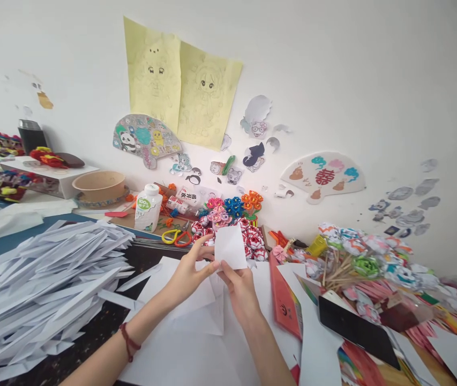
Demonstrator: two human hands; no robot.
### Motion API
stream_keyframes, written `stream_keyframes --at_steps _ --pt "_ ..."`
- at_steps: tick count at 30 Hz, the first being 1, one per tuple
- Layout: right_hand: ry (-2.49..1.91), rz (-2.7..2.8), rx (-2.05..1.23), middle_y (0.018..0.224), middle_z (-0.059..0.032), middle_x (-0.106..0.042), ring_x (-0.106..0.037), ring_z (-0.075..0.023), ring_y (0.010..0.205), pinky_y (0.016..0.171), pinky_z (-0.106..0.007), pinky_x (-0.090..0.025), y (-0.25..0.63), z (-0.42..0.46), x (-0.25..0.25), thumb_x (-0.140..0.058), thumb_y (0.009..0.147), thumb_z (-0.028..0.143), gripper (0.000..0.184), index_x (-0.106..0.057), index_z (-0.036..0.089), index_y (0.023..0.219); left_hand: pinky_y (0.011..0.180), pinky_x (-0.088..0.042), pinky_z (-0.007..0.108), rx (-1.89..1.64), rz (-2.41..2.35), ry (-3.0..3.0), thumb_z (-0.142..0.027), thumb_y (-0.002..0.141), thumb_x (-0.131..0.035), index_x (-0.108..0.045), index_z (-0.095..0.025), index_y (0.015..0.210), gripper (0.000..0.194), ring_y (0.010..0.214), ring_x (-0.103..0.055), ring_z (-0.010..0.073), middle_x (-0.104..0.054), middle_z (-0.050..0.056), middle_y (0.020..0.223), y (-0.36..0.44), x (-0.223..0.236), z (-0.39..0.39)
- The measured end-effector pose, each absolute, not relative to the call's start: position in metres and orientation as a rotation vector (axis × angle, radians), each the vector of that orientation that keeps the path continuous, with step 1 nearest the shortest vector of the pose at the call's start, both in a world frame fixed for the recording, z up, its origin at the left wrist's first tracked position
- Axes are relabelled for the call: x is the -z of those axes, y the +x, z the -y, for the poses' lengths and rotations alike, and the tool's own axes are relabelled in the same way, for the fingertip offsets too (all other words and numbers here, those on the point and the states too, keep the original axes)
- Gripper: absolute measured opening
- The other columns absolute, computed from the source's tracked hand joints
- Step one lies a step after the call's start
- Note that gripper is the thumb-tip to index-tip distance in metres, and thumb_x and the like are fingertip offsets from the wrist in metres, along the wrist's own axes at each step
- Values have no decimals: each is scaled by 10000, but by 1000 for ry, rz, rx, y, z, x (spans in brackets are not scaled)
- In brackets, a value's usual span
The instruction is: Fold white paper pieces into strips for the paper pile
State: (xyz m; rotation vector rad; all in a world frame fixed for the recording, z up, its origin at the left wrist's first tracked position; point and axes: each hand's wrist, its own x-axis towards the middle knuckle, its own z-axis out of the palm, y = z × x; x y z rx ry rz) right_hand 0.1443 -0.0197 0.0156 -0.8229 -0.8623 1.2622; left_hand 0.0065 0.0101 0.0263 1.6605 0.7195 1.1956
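Head view, paper strips [47,279] left, phone [357,328] right

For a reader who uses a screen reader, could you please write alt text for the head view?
Two bare hands, left hand and right hand, hold a small white paper above loose white sheets on a cluttered craft table. A heap of folded white paper strips lies at left; paper flowers on sticks lie at right.

The white bottle [148,207] carries a green label reading "100%"; the paper fan [323,176] bears a red double-happiness sign.
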Motion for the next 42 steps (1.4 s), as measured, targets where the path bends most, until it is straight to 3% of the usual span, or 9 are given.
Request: stream_keyframes --at_steps 6,10,13,18,26,30,38,42 --pt "-986 1042 -1197 893 -111 -701 -627 -249 823 669 -333 -508 140 20 -14 -729 673 344 361 -683 126 958 827 -437 335 -1157 -725 1637 -380 783 -608 -515 -193 1191 458 1001 -560 237 -610 95 1134 5 -30 -9" --pt "-1025 1137 -1202 786 -88 -695 -612 -217 720 604 -300 -484 139 20 -13 -717 678 362 299 -701 132 868 685 -463 288 -1149 -764 1573 -426 775 -593 -620 -133 965 351 841 -583 219 -664 84 935 5 -33 -7" --pt "-1075 1204 -1210 801 -83 -688 -614 -203 725 617 -290 -483 145 19 -15 -694 701 379 329 -684 138 925 678 -453 272 -1204 -817 1602 -412 771 -596 -628 -129 886 307 780 -580 195 -665 61 852 3 -34 -9" --pt "-1166 1230 -1006 983 -83 -664 -606 -183 756 620 -270 -472 163 11 -12 -709 692 371 391 -623 173 1018 654 -409 244 -1201 -968 1802 -372 742 -620 -649 -154 925 287 742 -566 178 -669 35 847 -1 -30 -15" --pt "-1145 1241 -975 698 -59 -688 -618 -183 654 580 -257 -454 175 -1 8 -701 693 398 286 -684 125 774 575 -365 211 -949 -888 1857 -427 695 -656 -626 -153 954 379 660 -525 142 -649 18 783 -1 -21 -19" --pt "-1159 1150 -997 673 -50 -670 -581 -160 555 466 -245 -450 180 -4 11 -702 675 436 331 -666 127 786 530 -376 210 -902 -707 1652 -494 779 -547 -591 -135 1002 425 605 -525 128 -607 21 716 0 -26 -16" --pt "-1132 1065 -1032 591 17 -602 -333 -37 358 308 -161 -256 175 -3 9 -703 670 446 326 -646 141 770 488 -390 223 -950 -706 1310 -640 835 -274 -565 -137 745 588 555 -509 129 -507 2 582 5 -31 -6" --pt "-1120 1082 -1016 632 3 -613 -337 -38 366 311 -165 -259 171 -2 9 -690 683 451 335 -630 139 790 500 -378 216 -964 -684 1279 -608 846 -307 -553 -139 719 545 534 -470 108 -518 0 590 6 -29 -6"
